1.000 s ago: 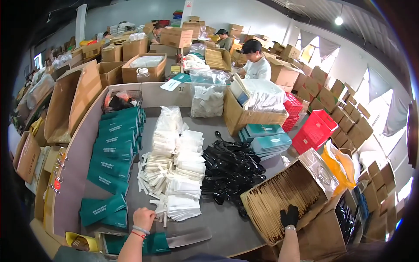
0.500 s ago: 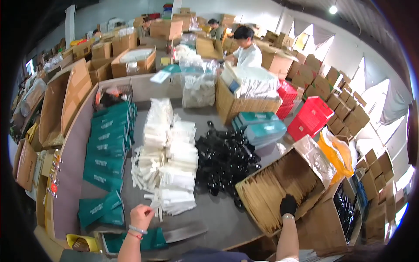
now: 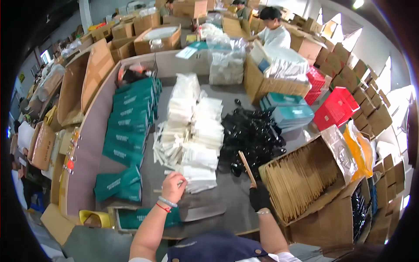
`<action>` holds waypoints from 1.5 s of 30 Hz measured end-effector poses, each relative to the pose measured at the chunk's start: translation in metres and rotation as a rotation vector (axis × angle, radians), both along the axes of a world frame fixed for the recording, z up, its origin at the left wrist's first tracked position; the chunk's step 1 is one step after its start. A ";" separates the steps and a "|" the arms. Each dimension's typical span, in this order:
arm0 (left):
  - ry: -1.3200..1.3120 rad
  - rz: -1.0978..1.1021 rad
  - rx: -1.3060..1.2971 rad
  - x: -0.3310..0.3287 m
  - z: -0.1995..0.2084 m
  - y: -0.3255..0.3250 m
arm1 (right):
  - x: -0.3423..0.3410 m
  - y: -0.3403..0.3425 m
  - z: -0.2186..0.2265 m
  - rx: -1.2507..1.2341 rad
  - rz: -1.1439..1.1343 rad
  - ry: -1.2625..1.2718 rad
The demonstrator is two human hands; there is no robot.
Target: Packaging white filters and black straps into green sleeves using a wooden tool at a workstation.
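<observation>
My right hand (image 3: 260,197), in a black glove, grips a thin, flat brown cardboard piece (image 3: 247,168) seen edge-on, just left of an open carton (image 3: 283,220). Inside that carton, many similar brown cardboard pieces (image 3: 301,183) stand on edge. My bare left hand (image 3: 173,186) is closed, fingertips pinched together, at the near end of the white packets (image 3: 198,174); whatever it pinches is too small to make out. Beyond my right hand lies a heap of glossy black items (image 3: 248,139). Below my left hand rests a teal sleeve (image 3: 172,217) with a grey flat piece (image 3: 203,212) sticking out.
Overlapping teal packets (image 3: 126,135) line the table's left wall (image 3: 89,161). Teal-topped stacks (image 3: 290,114) and a filled carton (image 3: 262,85) stand at the back right, near a red crate (image 3: 336,109). Another person (image 3: 275,32) works beyond the table.
My right hand has come left out of the carton with a brown cardboard piece. My left hand has moved up to the white packets. The view has shifted, so the scene sits further right.
</observation>
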State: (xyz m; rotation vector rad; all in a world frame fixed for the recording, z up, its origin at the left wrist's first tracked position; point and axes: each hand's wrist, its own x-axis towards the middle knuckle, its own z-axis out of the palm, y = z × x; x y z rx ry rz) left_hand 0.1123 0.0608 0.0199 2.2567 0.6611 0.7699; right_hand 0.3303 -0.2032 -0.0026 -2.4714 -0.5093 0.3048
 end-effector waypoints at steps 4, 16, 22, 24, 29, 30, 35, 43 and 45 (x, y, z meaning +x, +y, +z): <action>-0.017 0.084 0.136 0.011 -0.033 0.014 | -0.001 0.021 -0.003 -0.141 -0.125 0.068; 0.089 -0.007 0.136 0.016 -0.035 0.020 | -0.025 0.003 0.004 -0.304 0.144 -0.058; 0.046 -0.011 0.183 0.019 -0.026 0.018 | -0.025 0.002 0.011 -0.260 0.183 -0.088; 0.038 -0.027 0.241 0.019 -0.023 0.016 | -0.029 0.001 0.017 -0.229 0.186 -0.144; 0.003 -0.022 0.268 0.017 -0.027 0.015 | -0.030 0.001 0.019 -0.129 0.210 -0.134; -0.019 -0.004 0.266 0.016 -0.027 0.015 | -0.030 0.001 0.019 -0.103 0.212 -0.144; -0.081 0.020 0.123 -0.007 0.020 -0.012 | -0.021 -0.001 0.016 -0.023 0.224 -0.112; 0.251 -0.134 -0.101 -0.075 -0.019 -0.074 | -0.030 0.011 0.038 0.055 0.349 -0.055; 0.265 -0.148 0.068 -0.079 -0.033 -0.077 | -0.031 0.017 0.039 0.113 0.479 -0.066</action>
